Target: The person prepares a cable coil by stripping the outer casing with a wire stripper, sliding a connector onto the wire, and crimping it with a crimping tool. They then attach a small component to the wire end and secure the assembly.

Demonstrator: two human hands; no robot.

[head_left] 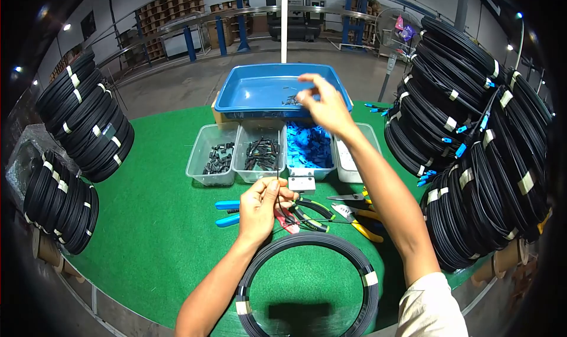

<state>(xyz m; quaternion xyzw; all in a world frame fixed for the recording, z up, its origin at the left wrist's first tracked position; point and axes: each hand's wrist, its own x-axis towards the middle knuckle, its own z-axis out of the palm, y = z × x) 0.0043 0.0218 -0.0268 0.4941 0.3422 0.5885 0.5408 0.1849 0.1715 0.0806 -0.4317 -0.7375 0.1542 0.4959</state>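
My left hand (260, 210) pinches the end of a thin black cable (277, 165), which stands up above its fingertips. The cable belongs to a black coil (304, 239) bound with pale tape, lying on the green mat below. My right hand (322, 103) is raised over the front of a blue tray (260, 103), fingers apart and holding nothing I can see. Small dark pieces (291, 100) lie in that tray beside it. Under the right wrist is a clear bin of blue connectors (308, 145). Two bins of black parts (219, 158) (261, 154) stand to its left.
Blue-handled pliers (228, 213), green-handled pliers (316, 213), yellow-handled cutters (360, 222) and scissors (348, 197) lie around the left hand. A small grey block (302, 182) stands before the bins. Stacked black coils rise at left (85, 118) and right (455, 83).
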